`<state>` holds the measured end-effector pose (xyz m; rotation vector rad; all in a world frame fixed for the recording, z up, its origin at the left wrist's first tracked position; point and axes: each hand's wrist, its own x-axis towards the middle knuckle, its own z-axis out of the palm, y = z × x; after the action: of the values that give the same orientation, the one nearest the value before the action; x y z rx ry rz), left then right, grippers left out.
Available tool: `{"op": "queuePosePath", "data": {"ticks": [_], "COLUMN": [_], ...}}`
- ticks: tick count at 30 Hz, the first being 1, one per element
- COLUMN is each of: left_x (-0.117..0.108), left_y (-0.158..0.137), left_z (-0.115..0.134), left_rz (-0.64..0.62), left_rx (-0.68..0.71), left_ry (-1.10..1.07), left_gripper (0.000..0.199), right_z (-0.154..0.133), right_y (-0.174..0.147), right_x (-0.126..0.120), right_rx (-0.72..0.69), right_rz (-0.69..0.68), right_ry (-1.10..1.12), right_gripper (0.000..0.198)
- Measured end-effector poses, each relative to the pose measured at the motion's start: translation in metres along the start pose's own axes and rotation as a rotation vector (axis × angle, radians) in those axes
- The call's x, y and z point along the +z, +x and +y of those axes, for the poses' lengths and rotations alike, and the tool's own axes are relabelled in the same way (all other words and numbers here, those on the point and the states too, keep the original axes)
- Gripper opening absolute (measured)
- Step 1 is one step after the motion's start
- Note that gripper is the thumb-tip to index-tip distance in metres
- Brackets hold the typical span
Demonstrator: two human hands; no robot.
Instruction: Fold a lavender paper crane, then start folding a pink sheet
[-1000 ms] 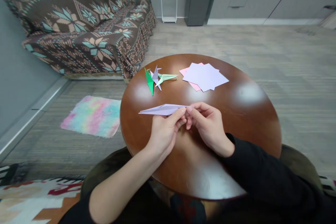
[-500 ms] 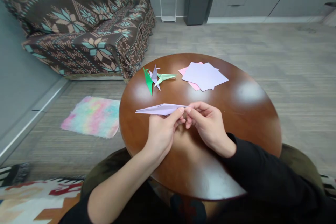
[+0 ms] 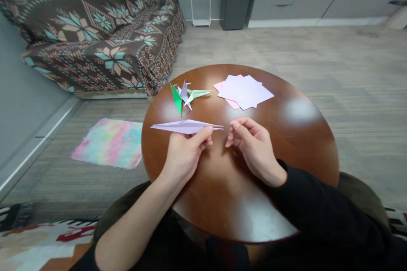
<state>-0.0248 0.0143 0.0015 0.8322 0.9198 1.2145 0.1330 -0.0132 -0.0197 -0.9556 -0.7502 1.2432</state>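
Above the near half of the round brown table [image 3: 305, 148], my left hand [image 3: 186, 152] pinches a long, narrow piece of folded lilac paper [image 3: 178, 126] between thumb and fingers. The paper lies sideways, its pointed ends to the left and right, and the right end shows two split tips. My right hand [image 3: 252, 144] is just to the right of those tips, apart from the paper. Its thumb and forefinger are pressed together with nothing visible in them, and the other fingers are curled.
Green [image 3: 177, 99], lilac [image 3: 184, 93] and pale green [image 3: 199, 93] paper cranes stand together at the table's far left. Beside them lies a stack of lilac sheets [image 3: 246, 92] over pink paper [image 3: 233, 104]. A patterned sofa [image 3: 121, 59] and fluffy rug [image 3: 110, 142] are to the left.
My right hand has let go of the paper's right tip. My left hand has moved left with the folded paper, opening a gap between the hands.
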Motion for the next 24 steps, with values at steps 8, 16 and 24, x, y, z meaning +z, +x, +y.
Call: {"op": "queuePosePath", "data": {"ticks": [8,16,24], "left_x": [-0.001,-0.005,-0.009], "left_y": [-0.002,0.006,0.003], "left_z": [-0.004,-0.009,-0.009], "left_rz": [-0.205,-0.070,-0.247], "left_rx": [-0.123,-0.043,0.013], "left_ry": [0.074,0.023,0.368], "left_gripper": [0.020,0.031,0.040], "right_z": [0.002,0.006,0.003], "right_y": [-0.006,-0.007,-0.007], "right_x": [0.001,0.002,0.001], "right_rx": [-0.063,-0.107,-0.190], "right_rz": [-0.185,-0.212,-0.109], "right_ry": [-0.288,-0.400,-0.365], "right_gripper": [0.029,0.029,0.022]}}
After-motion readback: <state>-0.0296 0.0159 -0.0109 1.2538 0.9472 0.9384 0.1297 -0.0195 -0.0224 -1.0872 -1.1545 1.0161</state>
